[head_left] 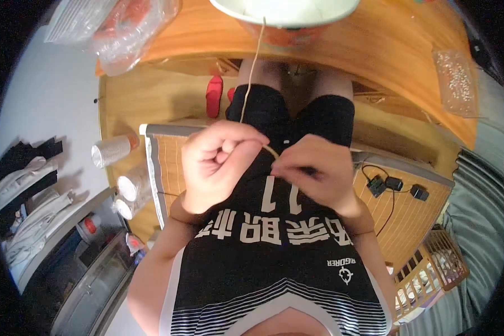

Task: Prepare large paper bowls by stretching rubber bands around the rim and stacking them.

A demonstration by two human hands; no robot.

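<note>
A thin beige cord [254, 66] rises from my left hand [214, 165] to the rim of a large white-lined bowl [319, 22] on the table. My left hand is closed, pinching the cord between thumb and forefinger. My right hand [322, 171] pinches the same cord a short way off, its fingers curled. Between the two pinches the cord bends in a small arc, held in front of my black jersey. Where the far end lies inside the bowl cannot be seen.
Clear plastic bags [123, 31] lie on the orange wooden table [190, 33] at the left. At its right edge is a clear packet of small beads [455, 81]. Black adapters with cables [395, 183] rest on a mat at my right. A red slipper [214, 96] is on the floor.
</note>
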